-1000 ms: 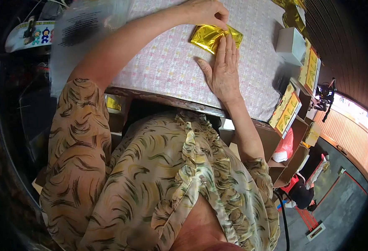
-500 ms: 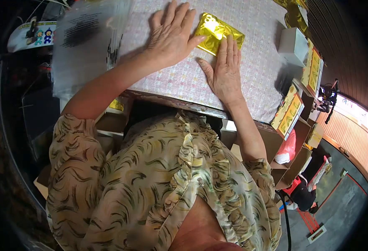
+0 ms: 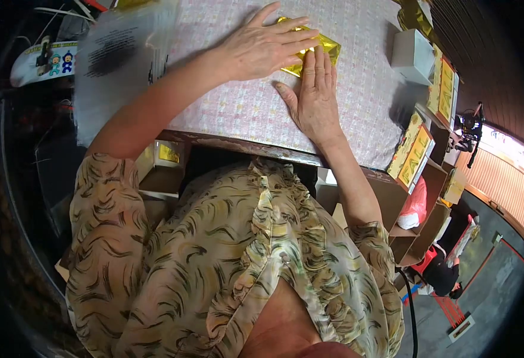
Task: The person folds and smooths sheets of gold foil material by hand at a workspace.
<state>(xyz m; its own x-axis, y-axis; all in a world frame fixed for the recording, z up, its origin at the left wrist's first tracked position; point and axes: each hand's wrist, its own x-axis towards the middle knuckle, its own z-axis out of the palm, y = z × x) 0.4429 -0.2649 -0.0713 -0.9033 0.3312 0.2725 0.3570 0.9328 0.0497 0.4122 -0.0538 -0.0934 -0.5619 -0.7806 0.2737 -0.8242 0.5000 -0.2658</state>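
A shiny gold foil packet [image 3: 332, 48] lies flat on the checked tablecloth [image 3: 244, 113]. Across its left part lies my left hand [image 3: 261, 52], palm down with the fingers stretched to the right and covering much of the foil. The thumb points up and away from the fingers. My right hand [image 3: 317, 98] rests at the packet's near edge, its straight fingers on the foil and its thumb apart on the cloth. The fingertips of both hands meet near the packet's middle. Whatever is inside the packet is hidden.
Clear plastic sheets [image 3: 110, 77] lie at the table's left. At the right stand a white box [image 3: 413, 56] and boxes with yellow labels [image 3: 414, 152]. Open cartons [image 3: 417, 232] sit below the table edge. Another person [image 3: 441, 274] is in the background at right.
My left hand has turned and slid right, from beside the packet onto it. My right hand stays almost in place at the near edge.
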